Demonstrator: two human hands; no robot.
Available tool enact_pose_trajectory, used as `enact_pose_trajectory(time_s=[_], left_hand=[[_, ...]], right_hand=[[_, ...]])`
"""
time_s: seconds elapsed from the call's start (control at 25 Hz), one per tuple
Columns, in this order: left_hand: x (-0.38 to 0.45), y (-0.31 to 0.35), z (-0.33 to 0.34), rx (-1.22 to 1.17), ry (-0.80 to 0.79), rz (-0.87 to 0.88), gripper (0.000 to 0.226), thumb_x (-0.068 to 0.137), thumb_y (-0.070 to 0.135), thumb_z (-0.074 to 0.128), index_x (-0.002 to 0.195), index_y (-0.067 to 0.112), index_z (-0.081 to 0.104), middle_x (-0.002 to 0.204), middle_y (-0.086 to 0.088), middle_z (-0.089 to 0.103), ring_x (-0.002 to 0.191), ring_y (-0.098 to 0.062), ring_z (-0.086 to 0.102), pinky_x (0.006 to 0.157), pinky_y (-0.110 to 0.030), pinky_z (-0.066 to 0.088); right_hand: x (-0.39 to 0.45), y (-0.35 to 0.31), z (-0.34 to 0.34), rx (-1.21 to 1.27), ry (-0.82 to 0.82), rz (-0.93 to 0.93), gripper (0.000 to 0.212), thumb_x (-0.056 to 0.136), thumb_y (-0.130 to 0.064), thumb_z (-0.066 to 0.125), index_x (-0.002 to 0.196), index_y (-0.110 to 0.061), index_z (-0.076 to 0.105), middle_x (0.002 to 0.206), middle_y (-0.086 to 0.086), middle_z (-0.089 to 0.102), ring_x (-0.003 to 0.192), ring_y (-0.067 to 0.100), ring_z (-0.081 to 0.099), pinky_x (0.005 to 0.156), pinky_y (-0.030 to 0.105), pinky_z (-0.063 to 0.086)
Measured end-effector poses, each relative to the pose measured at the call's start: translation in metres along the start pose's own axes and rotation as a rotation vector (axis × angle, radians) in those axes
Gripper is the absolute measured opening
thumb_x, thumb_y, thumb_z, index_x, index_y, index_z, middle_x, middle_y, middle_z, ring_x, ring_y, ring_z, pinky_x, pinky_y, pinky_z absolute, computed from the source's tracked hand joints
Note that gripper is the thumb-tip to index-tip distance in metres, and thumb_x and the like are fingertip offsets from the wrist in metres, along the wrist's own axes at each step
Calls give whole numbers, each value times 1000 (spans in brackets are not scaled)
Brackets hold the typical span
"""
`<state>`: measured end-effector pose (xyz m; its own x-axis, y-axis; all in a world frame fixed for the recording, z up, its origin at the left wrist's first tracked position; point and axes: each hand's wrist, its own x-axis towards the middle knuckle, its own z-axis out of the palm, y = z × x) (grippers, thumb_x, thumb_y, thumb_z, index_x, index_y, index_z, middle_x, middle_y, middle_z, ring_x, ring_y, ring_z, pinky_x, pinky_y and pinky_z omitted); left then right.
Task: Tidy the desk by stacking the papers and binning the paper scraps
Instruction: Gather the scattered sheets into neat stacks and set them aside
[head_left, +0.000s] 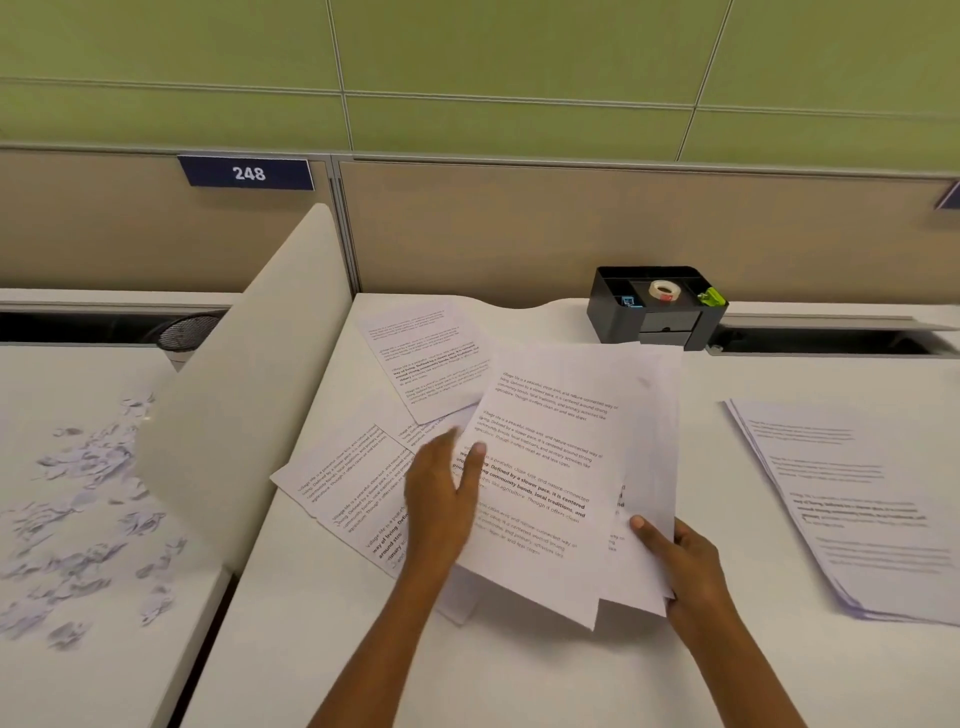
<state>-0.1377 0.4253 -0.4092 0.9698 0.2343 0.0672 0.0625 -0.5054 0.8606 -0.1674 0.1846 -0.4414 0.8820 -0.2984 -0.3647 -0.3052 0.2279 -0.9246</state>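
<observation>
Near the middle of the tabletop (519, 675), the right hand (685, 566) grips a bundle of printed sheets (561, 467) at its lower right corner, thumb on top; the left hand (441, 499) lies on the bundle's left edge, thumb over the top sheet, other fingers blurred, grip cannot be confirmed; loose papers (363, 467) lie overlapping beneath and toward the far edge; a separate stack of papers (857, 499) rests at the right edge; paper scraps (88, 499) are scattered on the adjoining desk left of a white divider (249, 374); a black organiser (655, 306) holding a tape roll (665, 290) stands at the far edge.
</observation>
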Motion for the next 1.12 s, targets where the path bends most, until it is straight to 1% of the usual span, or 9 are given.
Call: enact_pose_trajectory(time_s=[0.12,0.32,0.44,0.52,0.64,0.8,0.92,1.0,1.12], left_hand=[[9,-6,-9,-53,-270,-288,79,85,45,61,147,21,21,147,-7,36,134,-26,35,109,-44,32],[4,13,22,-82,-307,-136,65,84,20,68,140,19,35,129,0,56,120,-20,52,103,-36,40],[-2,23,42,-70,-275,-88,62,85,6,64,139,21,36,132,0,53,121,-15,49,98,-26,38],[-3,21,54,-65,-251,-50,63,86,3,62,139,24,36,136,1,50,125,-14,46,101,-28,37],[-2,11,62,-60,-223,-35,63,86,3,62,139,24,36,137,2,49,125,-14,46,102,-29,38],[11,-2,65,-45,-240,-43,64,84,7,66,138,23,36,135,1,51,122,-14,48,100,-28,40],[28,-7,62,-49,-234,-59,55,85,26,66,135,20,42,122,-6,58,112,-22,54,92,-31,47],[49,-12,55,51,-98,3,48,87,39,60,129,17,50,112,-8,60,103,-20,52,82,-27,45],[95,-34,42,407,94,104,41,91,32,55,128,14,53,128,-9,54,119,-24,42,94,-35,38]], right_hand=[[-1,-5,-3,13,-15,-24,14,83,-11,68,96,-10,66,90,10,73,84,33,67,76,44,56],[-2,-16,-11,24,-15,-45,14,91,-26,57,96,-15,65,95,5,71,83,26,68,62,33,60],[0,-19,-16,-31,26,-7,38,95,-47,41,93,-17,64,91,6,70,82,26,66,61,33,56],[2,-20,-18,-75,-13,42,44,93,-51,42,94,-14,66,89,10,71,78,31,67,61,34,54],[6,-15,-18,-134,-61,74,36,90,-40,56,94,-6,69,89,17,72,65,30,69,56,34,54],[18,-12,-17,-123,-8,106,32,84,-38,67,85,-5,68,80,10,74,75,32,69,67,37,55],[30,-5,-16,-155,-1,69,22,80,-11,72,100,-1,68,88,13,74,82,33,69,75,44,56],[35,-1,-17,-194,19,17,24,78,-3,71,102,0,68,90,14,74,82,34,70,80,49,55],[42,-5,-21,-142,48,-29,25,78,-5,72,102,-1,68,89,10,75,84,34,70,81,45,54]])
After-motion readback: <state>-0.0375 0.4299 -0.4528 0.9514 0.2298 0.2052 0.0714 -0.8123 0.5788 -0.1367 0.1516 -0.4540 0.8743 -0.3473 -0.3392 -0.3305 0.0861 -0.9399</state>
